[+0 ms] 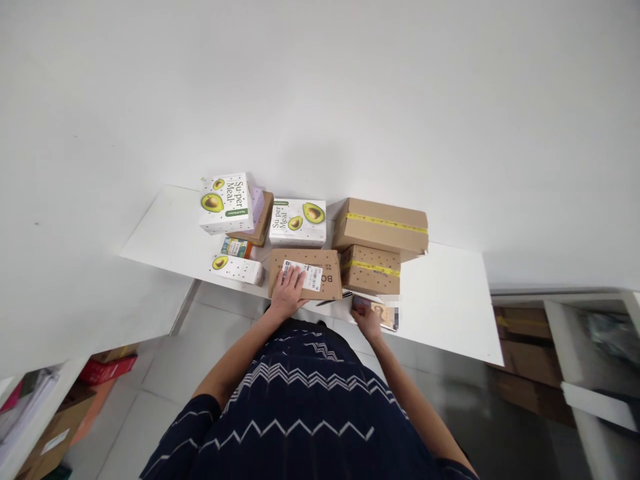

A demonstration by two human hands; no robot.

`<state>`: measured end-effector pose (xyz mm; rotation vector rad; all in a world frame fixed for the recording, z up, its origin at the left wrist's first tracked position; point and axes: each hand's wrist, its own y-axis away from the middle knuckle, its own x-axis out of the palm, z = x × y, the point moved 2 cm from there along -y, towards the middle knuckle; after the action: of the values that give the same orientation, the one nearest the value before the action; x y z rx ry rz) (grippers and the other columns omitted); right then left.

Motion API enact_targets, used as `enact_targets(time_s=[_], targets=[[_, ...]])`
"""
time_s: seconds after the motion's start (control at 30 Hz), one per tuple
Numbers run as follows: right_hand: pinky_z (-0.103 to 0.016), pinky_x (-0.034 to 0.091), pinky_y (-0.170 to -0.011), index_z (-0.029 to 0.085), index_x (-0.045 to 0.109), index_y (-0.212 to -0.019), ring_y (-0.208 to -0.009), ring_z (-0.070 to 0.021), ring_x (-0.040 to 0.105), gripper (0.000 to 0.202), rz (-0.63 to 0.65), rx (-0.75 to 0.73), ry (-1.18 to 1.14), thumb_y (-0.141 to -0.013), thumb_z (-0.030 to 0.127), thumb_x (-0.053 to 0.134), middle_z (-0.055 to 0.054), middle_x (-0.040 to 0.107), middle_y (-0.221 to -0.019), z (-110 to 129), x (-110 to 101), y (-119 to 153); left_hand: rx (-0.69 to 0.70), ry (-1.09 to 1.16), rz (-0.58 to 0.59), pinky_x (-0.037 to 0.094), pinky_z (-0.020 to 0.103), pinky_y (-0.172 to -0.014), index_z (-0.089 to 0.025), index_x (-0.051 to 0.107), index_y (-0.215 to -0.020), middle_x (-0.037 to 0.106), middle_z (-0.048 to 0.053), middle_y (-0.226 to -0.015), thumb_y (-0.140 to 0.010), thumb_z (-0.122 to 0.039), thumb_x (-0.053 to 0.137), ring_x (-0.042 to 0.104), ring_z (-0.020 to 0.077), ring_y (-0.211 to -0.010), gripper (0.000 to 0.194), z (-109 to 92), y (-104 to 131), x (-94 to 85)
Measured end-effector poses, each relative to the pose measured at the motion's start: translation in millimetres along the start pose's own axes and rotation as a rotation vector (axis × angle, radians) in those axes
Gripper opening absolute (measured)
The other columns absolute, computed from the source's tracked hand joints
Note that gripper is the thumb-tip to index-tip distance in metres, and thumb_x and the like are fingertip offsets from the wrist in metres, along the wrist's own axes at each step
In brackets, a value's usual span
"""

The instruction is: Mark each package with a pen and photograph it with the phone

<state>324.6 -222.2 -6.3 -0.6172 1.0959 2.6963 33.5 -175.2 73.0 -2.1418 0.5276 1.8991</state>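
My left hand (289, 292) lies with fingers spread on a cardboard box (330, 273), over its white shipping label (313, 277). The box sits at the front edge of the white table. To the right, my right hand (367, 320) has its fingers curled at the left end of a flat rectangular item (383, 312) with a portrait picture on it. Part of that item is blurred out, and its exact kind does not show. Between the two hands lies a dark pen (334, 299), close against the box.
Two taped cardboard boxes, a large one (383, 223) and a smaller one (371, 270), stand at right. White avocado-print boxes (299, 223) (227, 203) stand behind and left. A long white box (237, 269) and a small colourful box (237, 248) lie at left. The table (450, 293) meets a wall.
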Motion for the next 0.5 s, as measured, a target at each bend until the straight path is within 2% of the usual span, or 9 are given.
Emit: enact_targets(time_s=[0.07, 0.13, 0.23, 0.33, 0.43, 0.5], targets=[[-0.055, 0.04, -0.105, 0.016, 0.062, -0.115, -0.132, -0.0392, 0.047, 0.051, -0.054, -0.076, 0.163, -0.066, 0.024, 0.073, -0.02, 0.06, -0.13, -2, -23, -3, 0.0, 0.002, 0.001, 0.02, 0.056, -0.122, -0.01, 0.033, -0.153, 0.031, 0.02, -0.16, -0.086, -0.055, 0.058, 0.025, 0.0366, -0.15, 0.085, 0, 0, 0.1], [-0.057, 0.03, -0.111, 0.018, 0.054, -0.132, -0.143, -0.0411, 0.031, 0.07, -0.074, -0.176, 0.486, -0.065, 0.021, 0.075, -0.02, 0.044, -0.151, -2, -40, -8, -0.002, -0.001, 0.004, 0.02, 0.056, -0.122, -0.009, 0.034, -0.153, 0.031, 0.02, -0.16, -0.087, -0.055, 0.058, 0.026, 0.0366, -0.15, 0.084, 0, 0, 0.5], [-0.054, 0.024, -0.115, 0.017, 0.036, -0.148, -0.149, -0.0394, 0.021, 0.09, 0.003, -0.27, 1.023, -0.068, 0.024, 0.077, -0.018, 0.028, -0.161, -5, -51, -17, -0.002, -0.008, 0.001, 0.02, 0.056, -0.122, -0.009, 0.035, -0.152, 0.032, 0.021, -0.159, -0.087, -0.056, 0.057, 0.027, 0.0366, -0.149, 0.083, 0, 0, 0.8], [-0.048, 0.026, -0.115, 0.016, 0.03, -0.151, -0.148, -0.0348, 0.025, 0.093, 0.099, -0.302, 1.198, -0.072, 0.029, 0.077, -0.019, 0.028, -0.16, -9, -52, -26, 0.006, -0.014, -0.008, 0.02, 0.056, -0.122, -0.009, 0.035, -0.152, 0.033, 0.02, -0.159, -0.087, -0.056, 0.057, 0.027, 0.0362, -0.149, 0.083, 0, 0, 0.4], [-0.045, 0.031, -0.11, 0.015, 0.031, -0.149, -0.138, -0.0349, 0.039, 0.09, 0.121, -0.372, 1.208, -0.072, 0.028, 0.077, -0.022, 0.04, -0.15, -10, -51, -29, 0.001, -0.016, -0.007, 0.021, 0.056, -0.121, -0.01, 0.035, -0.152, 0.033, 0.02, -0.159, -0.087, -0.056, 0.057, 0.028, 0.0359, -0.149, 0.083, 0, 1, -0.2], [-0.046, 0.033, -0.108, 0.013, 0.032, -0.148, -0.132, -0.0363, 0.044, 0.09, 0.127, -0.397, 1.18, -0.071, 0.026, 0.077, -0.023, 0.045, -0.144, -10, -50, -29, -0.002, -0.014, -0.007, 0.021, 0.056, -0.121, -0.01, 0.035, -0.152, 0.032, 0.02, -0.159, -0.088, -0.056, 0.057, 0.027, 0.0358, -0.149, 0.082, 0, 1, -0.5]])
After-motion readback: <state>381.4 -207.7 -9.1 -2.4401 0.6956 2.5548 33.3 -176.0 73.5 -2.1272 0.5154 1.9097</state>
